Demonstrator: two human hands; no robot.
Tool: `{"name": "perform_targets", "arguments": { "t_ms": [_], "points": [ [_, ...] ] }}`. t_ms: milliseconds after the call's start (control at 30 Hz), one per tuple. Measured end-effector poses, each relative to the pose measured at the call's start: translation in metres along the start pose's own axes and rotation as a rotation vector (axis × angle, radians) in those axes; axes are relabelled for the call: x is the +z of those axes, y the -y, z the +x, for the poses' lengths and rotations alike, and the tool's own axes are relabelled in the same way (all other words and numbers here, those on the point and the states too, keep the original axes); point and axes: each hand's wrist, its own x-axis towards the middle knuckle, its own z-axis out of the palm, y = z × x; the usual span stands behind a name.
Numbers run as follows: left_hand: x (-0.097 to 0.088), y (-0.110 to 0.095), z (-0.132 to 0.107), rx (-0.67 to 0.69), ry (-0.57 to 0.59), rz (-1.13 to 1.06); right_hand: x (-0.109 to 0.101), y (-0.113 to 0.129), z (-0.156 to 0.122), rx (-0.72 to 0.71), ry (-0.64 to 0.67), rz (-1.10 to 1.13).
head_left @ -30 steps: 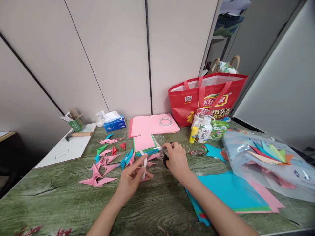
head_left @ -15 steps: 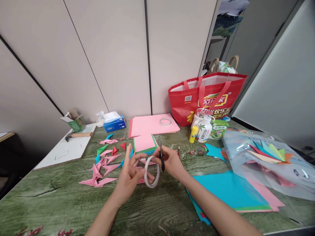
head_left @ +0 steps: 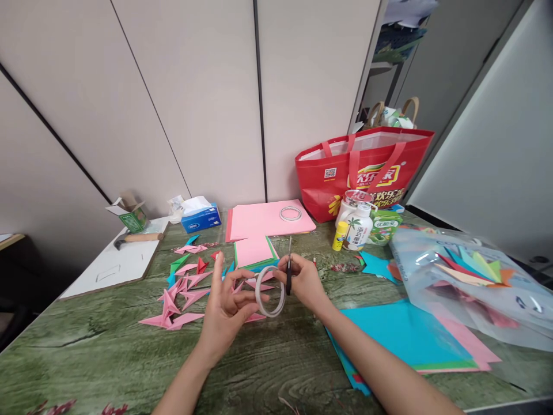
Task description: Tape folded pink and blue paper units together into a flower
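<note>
My left hand (head_left: 222, 311) pinches the left rim of a roll of clear tape (head_left: 281, 302), with its index finger pointing up. The roll hangs upright above the table, its open ring facing me. My right hand (head_left: 306, 283) grips a pair of scissors (head_left: 288, 281) with black handles, seen edge-on with the blades pointing up. Its fingertips also meet the roll's upper right edge. Behind and left of my left hand lie several folded pink paper pieces (head_left: 190, 282), with a few red, green and blue ones. A stack of small paper squares (head_left: 254, 252) sits beyond the roll.
Large pink sheets (head_left: 259, 219) at the back bear another tape roll (head_left: 291, 214). A glue stick (head_left: 339, 236), a white bottle (head_left: 359, 230) and a red bag (head_left: 319, 190) stand right. Blue sheets (head_left: 397, 334) and a plastic bag (head_left: 432, 276) lie nearer. A hammer (head_left: 138, 237) rests on a white board (head_left: 103, 271).
The tape roll and the scissors have risen slightly and shifted a little to the right with my hands. The scissors stand more upright. Both hands keep their hold.
</note>
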Motion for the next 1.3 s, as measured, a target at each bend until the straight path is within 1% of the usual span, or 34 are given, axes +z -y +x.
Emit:
{"name": "perform_targets", "arguments": {
  "t_ms": [100,200,300,367,433,500,633,733,833,900,1033,1167,1233,1300],
  "points": [
    [0.0,0.001,0.001,0.074,-0.004,-0.002,-0.001,-0.008,0.002,0.084,0.032,-0.011],
    [0.001,0.002,0.002,0.126,-0.046,0.058,-0.002,-0.011,0.003,0.099,0.074,-0.146],
    [-0.001,0.003,0.002,0.204,-0.103,0.201,-0.006,-0.004,0.002,0.035,0.119,-0.408],
    [-0.004,0.004,0.002,0.253,-0.127,0.278,-0.007,0.005,-0.001,-0.042,0.144,-0.611],
    [-0.007,0.006,0.003,0.274,-0.132,0.319,-0.005,0.015,-0.005,-0.14,0.171,-0.792],
    [-0.01,0.009,0.003,0.282,-0.123,0.349,-0.002,0.023,-0.01,-0.206,0.202,-0.954],
    [-0.009,0.015,0.001,0.283,-0.078,0.423,0.005,0.031,-0.016,-0.212,0.211,-1.156],
    [-0.007,0.02,0.0,0.299,-0.01,0.511,0.005,0.035,-0.017,-0.178,0.219,-1.223],
    [-0.008,0.026,-0.001,0.367,0.038,0.597,0.004,0.039,-0.018,-0.136,0.226,-1.251],
    [-0.01,0.03,-0.001,0.398,0.041,0.637,0.003,0.041,-0.019,-0.108,0.226,-1.26],
    [-0.014,0.033,-0.001,0.407,0.043,0.689,0.003,0.045,-0.019,-0.022,0.246,-1.262],
    [-0.013,0.031,-0.001,0.397,0.041,0.666,0.004,0.047,-0.018,0.066,0.274,-1.313],
    [-0.01,0.027,-0.001,0.354,0.03,0.607,0.005,0.046,-0.018,0.042,0.257,-1.329],
    [-0.007,0.023,-0.001,0.278,0.007,0.516,0.004,0.043,-0.018,-0.047,0.203,-1.324]
  ]
}}
